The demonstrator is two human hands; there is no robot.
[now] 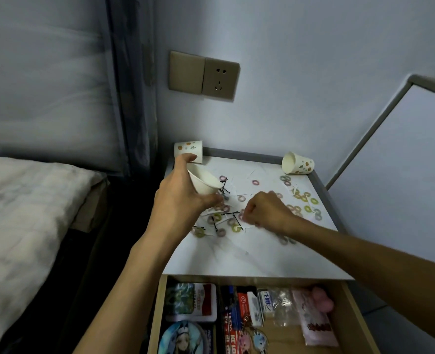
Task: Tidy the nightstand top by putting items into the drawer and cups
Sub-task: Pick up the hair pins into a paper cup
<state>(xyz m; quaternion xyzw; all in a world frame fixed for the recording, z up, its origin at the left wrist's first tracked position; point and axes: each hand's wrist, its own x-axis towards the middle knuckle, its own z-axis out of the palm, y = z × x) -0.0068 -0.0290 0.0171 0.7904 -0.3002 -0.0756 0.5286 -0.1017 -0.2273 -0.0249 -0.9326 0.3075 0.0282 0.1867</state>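
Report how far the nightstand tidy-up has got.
Done: the drawer is open and holds small items. In hand: the left hand holds a tilted paper cup over the nightstand top, while the right hand, fingers curled, works among the rings; its grip is too blurred to confirm. Left: many rings and hairpins lie scattered, a second cup lies tipped at the back right, a third cup sits at the back left.

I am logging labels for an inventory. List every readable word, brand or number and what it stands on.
"JiB" or similar, blue letters, uncertain: white eraser in the drawer.
Red-and-white tin: print too blurred.
Red packets: characters too small.
Pink pouch: dark marks blurred.
Paper cups: pictures only, no words.
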